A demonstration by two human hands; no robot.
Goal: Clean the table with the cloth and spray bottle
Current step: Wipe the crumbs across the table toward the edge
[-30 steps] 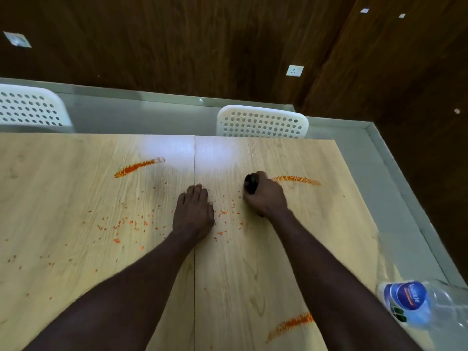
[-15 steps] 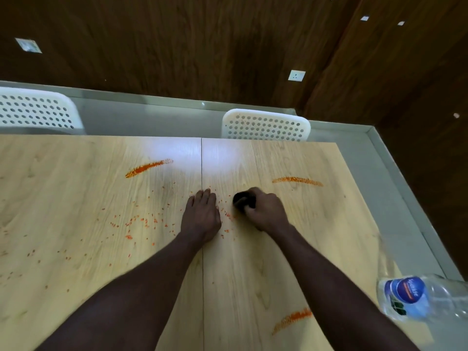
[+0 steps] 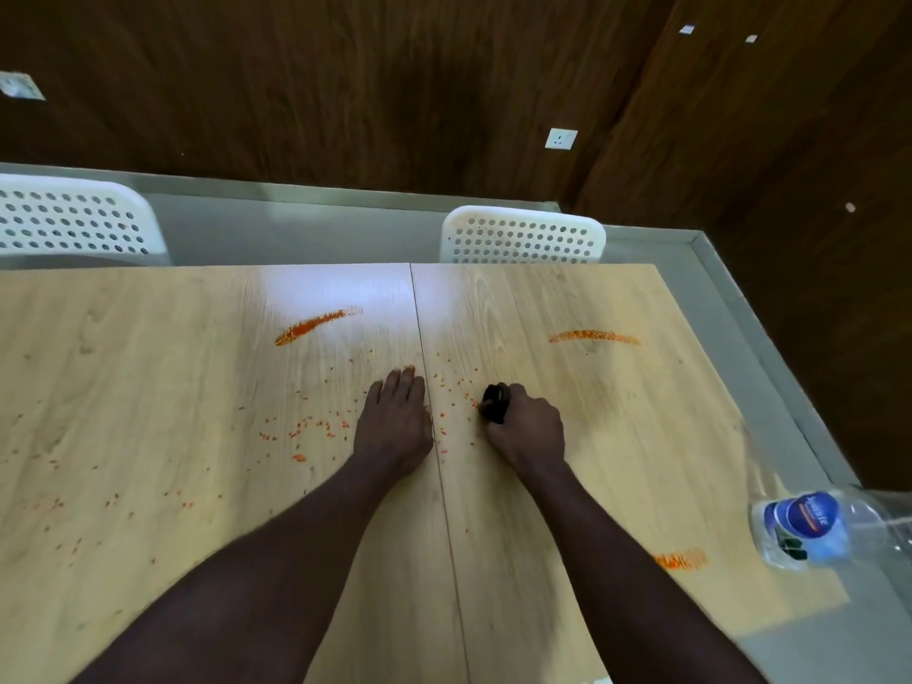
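The cloth (image 3: 495, 403) is clenched in the right grip (image 3: 527, 429), crumbs (image 3: 460, 385) lying just left, toward the left grip (image 3: 395, 422) laid flat.

Left hand (image 3: 395, 422) flat, fingers straight and together, frame centre, right hand (image 3: 525, 427) just right, fingers curled, both forearms extended from bottom edge

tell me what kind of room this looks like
Probably a meeting or dining room, though I can't be sure: a long light wood-grain table made of two joined tops, white perforated plastic chairs along its far side, and dark wood-panelled walls with a white wall socket.
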